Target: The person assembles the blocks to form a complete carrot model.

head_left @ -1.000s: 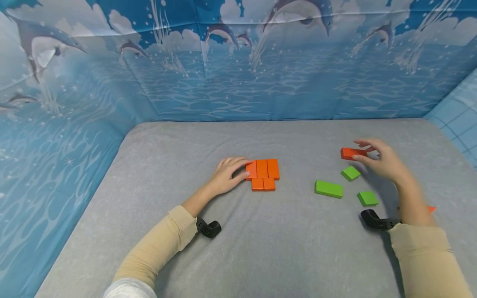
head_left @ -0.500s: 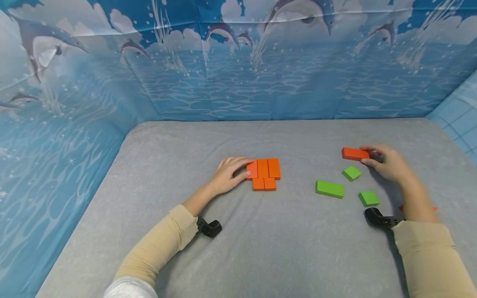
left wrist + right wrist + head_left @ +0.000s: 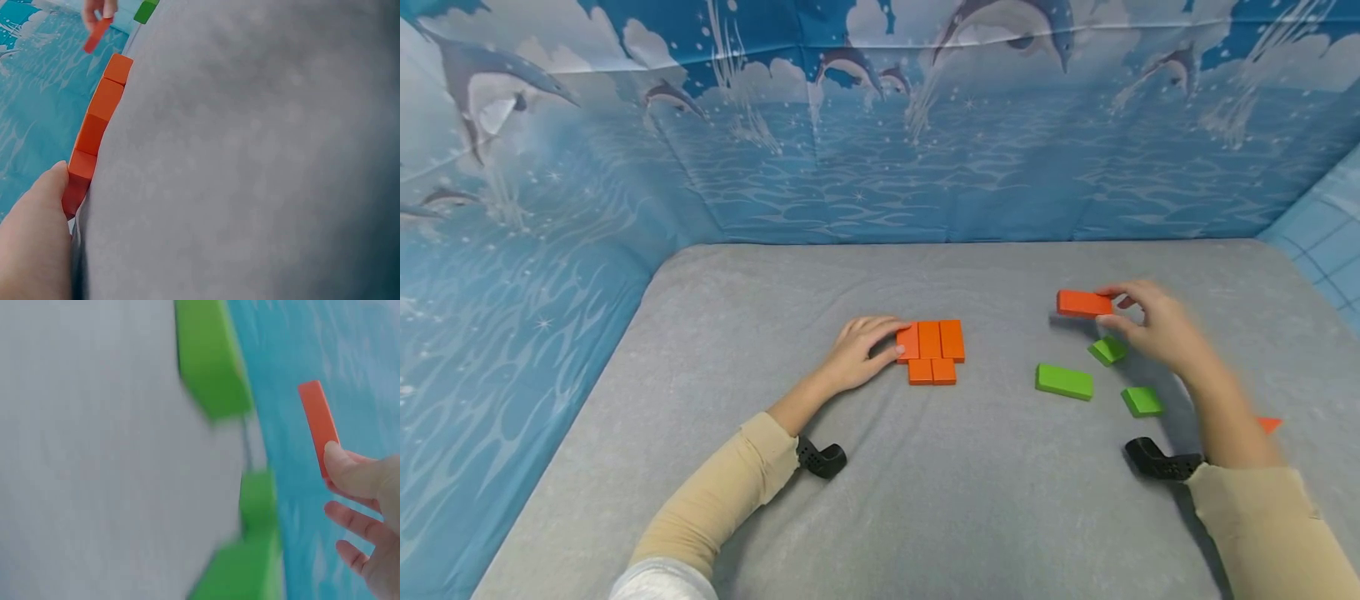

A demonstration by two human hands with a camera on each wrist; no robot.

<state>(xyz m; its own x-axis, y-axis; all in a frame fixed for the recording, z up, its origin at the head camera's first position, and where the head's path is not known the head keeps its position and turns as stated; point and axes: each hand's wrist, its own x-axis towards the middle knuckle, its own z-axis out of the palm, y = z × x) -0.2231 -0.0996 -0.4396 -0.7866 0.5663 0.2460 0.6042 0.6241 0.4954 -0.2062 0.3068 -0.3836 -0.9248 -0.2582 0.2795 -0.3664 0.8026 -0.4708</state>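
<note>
Thumb [image 3: 350, 472] and finger of the right hand [image 3: 1159, 327] pinch one end of a red block [image 3: 1081, 303], so the grip is narrow and the long part sticks out free to the left. Holding just the end likely leaves the rest easy to aim. The block is up off the cloth [image 3: 925, 500], at the far right, with its shadow [image 3: 1071, 323] below.

The left hand [image 3: 861, 357] touches the left side of the orange blocks [image 3: 929, 342], its fingers not wrapped round them. Maybe it is there to stop them sliding; I can't tell how hard it presses. They sit snug: three long ones in the far row, two small ones in the near row.

On the right lie a long green block [image 3: 1063, 381] and two small ones, one far [image 3: 1107, 351] and one near [image 3: 1142, 401], all apart. A red tip [image 3: 1270, 424] peeks out by the right arm.

The blocks are flat and smooth, maybe painted wood. The cloth is grey, wrinkly and soft-looking. Behind, a blue sheet [image 3: 880, 183] with dolphins looks thin and creased.
</note>
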